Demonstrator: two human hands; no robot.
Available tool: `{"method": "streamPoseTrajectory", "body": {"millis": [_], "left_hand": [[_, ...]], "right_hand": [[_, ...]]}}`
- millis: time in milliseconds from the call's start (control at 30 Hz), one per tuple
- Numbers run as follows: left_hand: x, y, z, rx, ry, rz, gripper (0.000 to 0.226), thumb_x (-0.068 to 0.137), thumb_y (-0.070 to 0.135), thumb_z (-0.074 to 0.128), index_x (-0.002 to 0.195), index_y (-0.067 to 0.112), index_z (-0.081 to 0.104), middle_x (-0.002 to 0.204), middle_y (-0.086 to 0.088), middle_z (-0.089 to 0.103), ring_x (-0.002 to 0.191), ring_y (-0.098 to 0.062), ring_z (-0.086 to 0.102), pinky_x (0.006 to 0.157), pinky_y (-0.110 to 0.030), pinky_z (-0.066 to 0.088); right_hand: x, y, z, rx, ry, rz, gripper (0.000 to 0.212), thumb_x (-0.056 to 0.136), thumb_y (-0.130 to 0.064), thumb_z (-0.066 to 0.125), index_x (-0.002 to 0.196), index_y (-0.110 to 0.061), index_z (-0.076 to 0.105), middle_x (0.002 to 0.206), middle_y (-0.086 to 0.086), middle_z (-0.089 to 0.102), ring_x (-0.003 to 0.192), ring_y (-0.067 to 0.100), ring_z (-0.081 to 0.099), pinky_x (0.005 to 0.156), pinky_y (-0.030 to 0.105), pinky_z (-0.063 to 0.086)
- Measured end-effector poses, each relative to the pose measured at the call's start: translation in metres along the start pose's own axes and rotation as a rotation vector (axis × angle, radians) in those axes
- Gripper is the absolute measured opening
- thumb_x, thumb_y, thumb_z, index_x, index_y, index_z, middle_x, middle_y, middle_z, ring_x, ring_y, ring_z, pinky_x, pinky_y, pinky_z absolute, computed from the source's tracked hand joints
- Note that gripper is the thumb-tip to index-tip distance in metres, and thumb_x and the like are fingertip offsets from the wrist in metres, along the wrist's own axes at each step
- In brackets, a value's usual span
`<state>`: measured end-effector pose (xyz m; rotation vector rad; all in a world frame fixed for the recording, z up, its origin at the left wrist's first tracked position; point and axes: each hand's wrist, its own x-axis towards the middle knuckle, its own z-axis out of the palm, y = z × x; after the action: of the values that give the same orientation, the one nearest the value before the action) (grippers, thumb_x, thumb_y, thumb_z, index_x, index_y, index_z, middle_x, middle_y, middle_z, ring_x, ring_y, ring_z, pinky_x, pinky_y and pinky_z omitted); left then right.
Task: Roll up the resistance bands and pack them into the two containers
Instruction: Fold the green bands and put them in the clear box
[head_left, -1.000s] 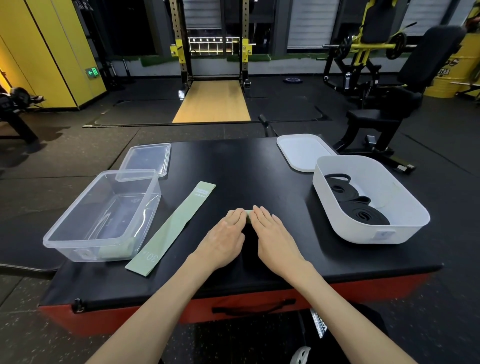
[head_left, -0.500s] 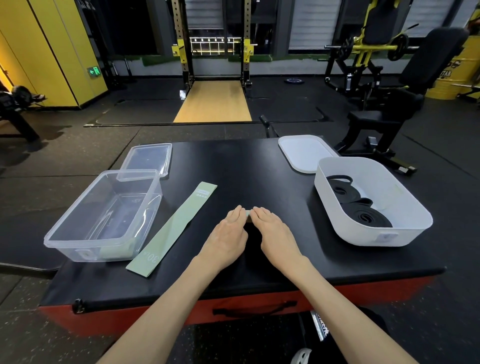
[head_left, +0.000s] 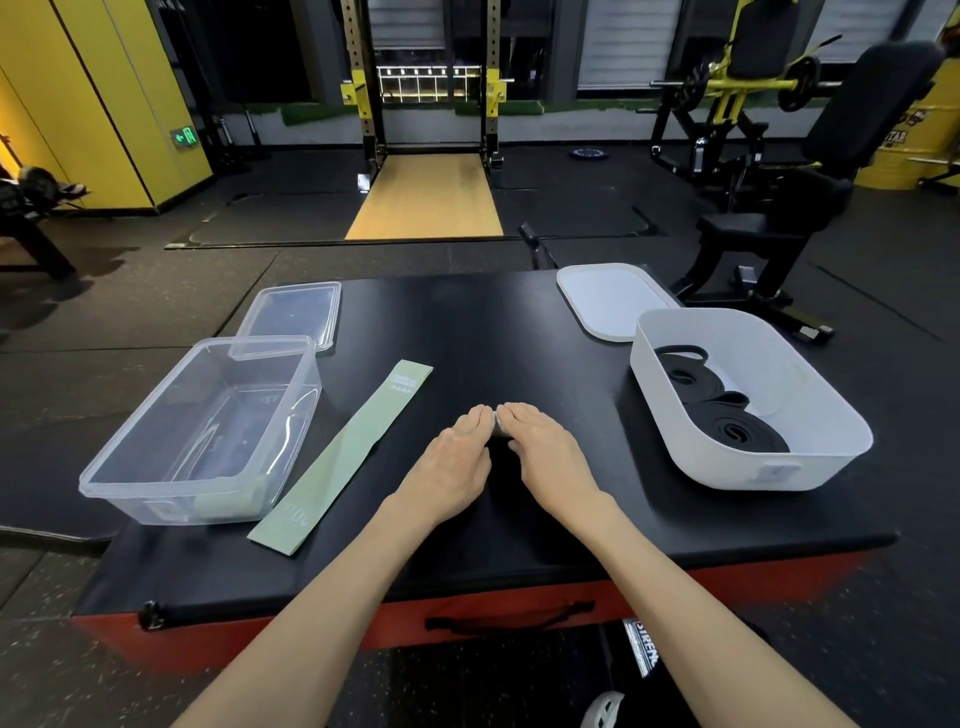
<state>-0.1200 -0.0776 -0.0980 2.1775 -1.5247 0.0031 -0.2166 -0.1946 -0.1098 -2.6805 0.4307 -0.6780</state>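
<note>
A rolled green band lies mid-table, only a sliver of it showing between my fingertips. My left hand and my right hand lie side by side, palms down, with fingers stretched over the roll and pressing on it. A flat green band lies diagonally to the left of my hands. The clear container at the left holds one green roll at its near end. The white container at the right holds rolled black bands.
A clear lid lies behind the clear container and a white lid behind the white one. All rest on a black padded table with a red front. Gym machines and a rack stand on the floor beyond.
Both hands have slid a little forward over the roll, away from me. The flat band and both containers have stayed put.
</note>
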Motion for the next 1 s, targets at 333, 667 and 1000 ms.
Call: {"method": "streamPoseTrajectory", "body": {"millis": [333,667,1000], "left_hand": [[0.000,0.008,0.000,-0.168,-0.008,-0.069,0.029,0.078,0.008,0.039,0.106,0.015,0.042,0.099,0.003,0.044,0.067,-0.025,0.046,0.069,-0.048,0.047],[-0.004,0.008,0.004,-0.250,0.005,-0.110,0.031,0.078,0.029,0.051,0.105,0.023,0.037,0.114,0.004,0.055,0.093,-0.021,0.059,0.081,-0.042,0.049],[-0.010,0.020,0.013,-0.310,0.260,-0.258,0.031,0.076,0.016,0.066,0.098,0.016,0.045,0.095,0.005,0.059,0.079,-0.018,0.056,0.067,-0.027,0.045]], "right_hand": [[0.014,0.004,0.005,-0.039,0.016,0.049,0.023,0.085,0.000,0.056,0.104,-0.011,0.063,0.097,0.003,0.067,0.080,0.030,0.062,0.068,0.042,0.051],[0.018,0.003,0.000,-0.097,0.074,-0.083,0.022,0.069,0.013,0.058,0.072,-0.008,0.055,0.066,-0.002,0.052,0.061,0.019,0.046,0.054,0.024,0.029],[0.019,-0.018,-0.013,-0.049,0.015,-0.095,0.029,0.069,0.010,0.052,0.065,-0.014,0.036,0.061,-0.003,0.040,0.055,0.022,0.038,0.055,0.029,0.026]]}}
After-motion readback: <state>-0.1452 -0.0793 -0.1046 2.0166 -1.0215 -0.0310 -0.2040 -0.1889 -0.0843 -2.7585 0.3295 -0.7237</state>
